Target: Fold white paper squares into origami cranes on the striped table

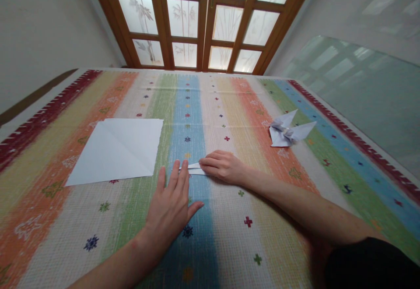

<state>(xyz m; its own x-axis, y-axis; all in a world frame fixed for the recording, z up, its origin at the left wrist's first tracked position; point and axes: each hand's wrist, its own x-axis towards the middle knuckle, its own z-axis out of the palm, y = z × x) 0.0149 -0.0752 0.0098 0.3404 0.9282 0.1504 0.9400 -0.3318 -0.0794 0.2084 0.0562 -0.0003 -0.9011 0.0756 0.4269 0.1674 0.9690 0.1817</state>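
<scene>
A narrow folded strip of white paper point(196, 170) lies flat on the striped cloth, mostly covered by both hands. My left hand point(172, 203) rests palm down with its fingers stretched out, the fingertips pressing on the strip's left end and the thumb pointing right. From the other side, my right hand point(225, 166) has its fingers bent together over the strip's right end. Only the middle of the paper shows between the hands, with a slit between two layers.
A stack of white paper sheets point(121, 149) with a diagonal crease lies at the left. On the right stands a folded paper crane point(287, 131). A colourful striped tablecloth point(249, 236) covers the table. Beyond it are wood-framed glass doors point(201, 22); a glass panel leans at the right wall.
</scene>
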